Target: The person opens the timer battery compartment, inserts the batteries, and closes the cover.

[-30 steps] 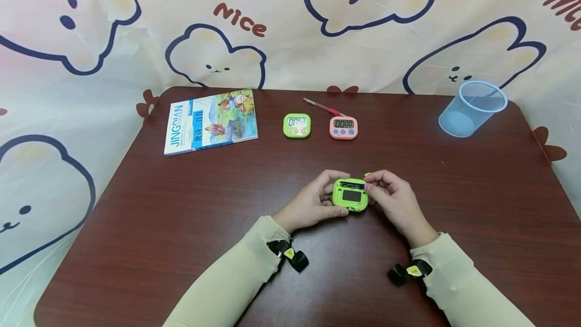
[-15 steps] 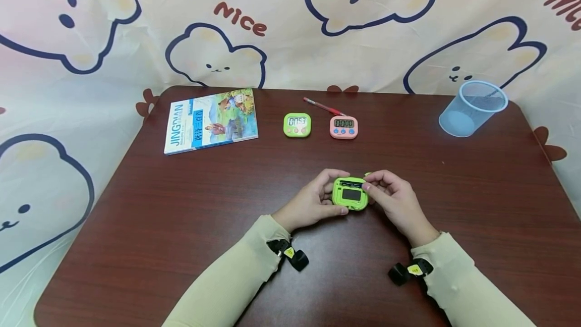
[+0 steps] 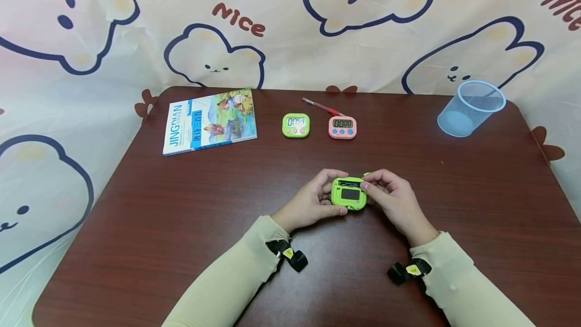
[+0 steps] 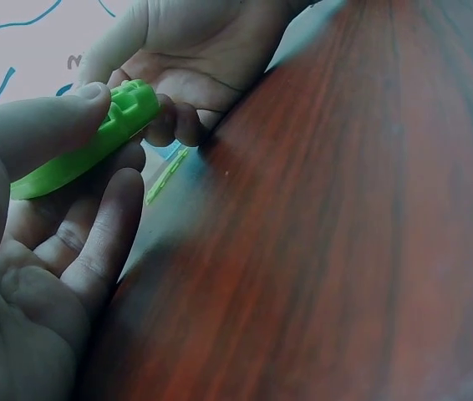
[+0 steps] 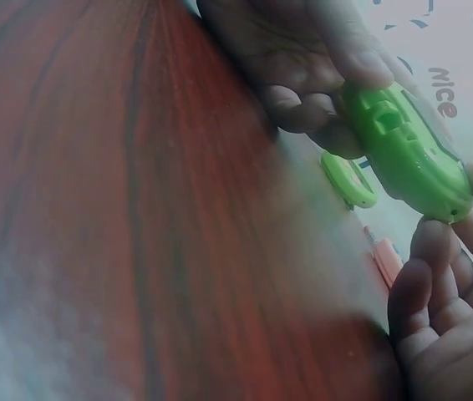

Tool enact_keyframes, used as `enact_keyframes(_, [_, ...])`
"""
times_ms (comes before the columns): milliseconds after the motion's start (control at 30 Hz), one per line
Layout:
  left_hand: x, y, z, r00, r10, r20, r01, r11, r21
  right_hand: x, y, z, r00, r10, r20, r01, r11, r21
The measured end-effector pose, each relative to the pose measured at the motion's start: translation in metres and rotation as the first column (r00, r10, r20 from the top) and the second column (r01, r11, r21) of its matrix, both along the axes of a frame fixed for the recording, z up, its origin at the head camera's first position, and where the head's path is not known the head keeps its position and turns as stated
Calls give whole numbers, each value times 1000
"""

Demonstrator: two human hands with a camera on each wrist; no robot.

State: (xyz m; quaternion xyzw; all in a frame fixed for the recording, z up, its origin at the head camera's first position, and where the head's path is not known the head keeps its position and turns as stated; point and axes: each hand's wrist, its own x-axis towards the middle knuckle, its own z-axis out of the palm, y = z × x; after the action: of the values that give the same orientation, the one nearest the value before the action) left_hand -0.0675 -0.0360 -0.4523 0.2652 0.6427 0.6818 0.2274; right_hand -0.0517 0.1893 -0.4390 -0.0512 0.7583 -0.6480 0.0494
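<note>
Barely shifted since a second ago: green timer [image 3: 348,194] nudged slightly left, same two-handed grip.

Held just above the desk [image 3: 181,226] near its front middle, back side up, battery slot exposed; left hand [image 3: 313,202] curled round its left edge, right hand [image 3: 391,197] pinching at the top right corner. Behind the right fingers, a small green piece [image 3: 367,174], likely the cover. Farther back, second green timer [image 3: 296,125], pink timer [image 3: 342,127], pencil [image 3: 321,107], book [image 3: 210,121], blue cup [image 3: 470,108]. Risk, as judged: battery popped loose and rolled off through too hard a pry.
</note>
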Motion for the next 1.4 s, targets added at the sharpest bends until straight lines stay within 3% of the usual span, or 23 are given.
enact_keyframes(400, [2, 1, 3, 1000, 2, -15, -2, 999, -36, -1, -3, 1, 998, -40, 48, 40, 999, -7])
enact_keyframes(500, [2, 0, 2, 1000, 17, -9, -17, 999, -27, -1, -2, 1, 999, -41, -1, 41, 999, 23])
enact_keyframes(633, [1, 0, 1, 999, 47, 6, -47, 999, -1, -5, 8, 2, 982, -71, -173, 99, 983, 154])
enact_keyframes(767, [0, 0, 0, 997, 70, 26, -70, 998, 7, -12, 26, 1, 942, -137, -307, 230, 929, 290])
enact_keyframes(867, [0, 0, 0, 997, 72, 34, -72, 997, 7, -17, 38, -1, 932, -137, -336, 266, 888, 375])
enact_keyframes(1067, [-1, 1, 0, 997, 74, 31, -74, 997, 15, -24, 46, -3, 956, -1, -294, 187, 772, 607])
enact_keyframes(1167, [-1, 2, -1, 996, 77, 32, -78, 997, 21, -26, 44, -1, 968, 60, -245, 125, 727, 675])
enact_keyframes(1267, [-1, 2, -1, 996, 77, 37, -79, 996, 29, -27, 42, 1, 974, 90, -209, 87, 700, 708])
enact_keyframes(1400, [-1, 2, -1, 996, 82, 42, -84, 996, 31, -27, 40, 3, 978, 91, -189, 74, 692, 718])
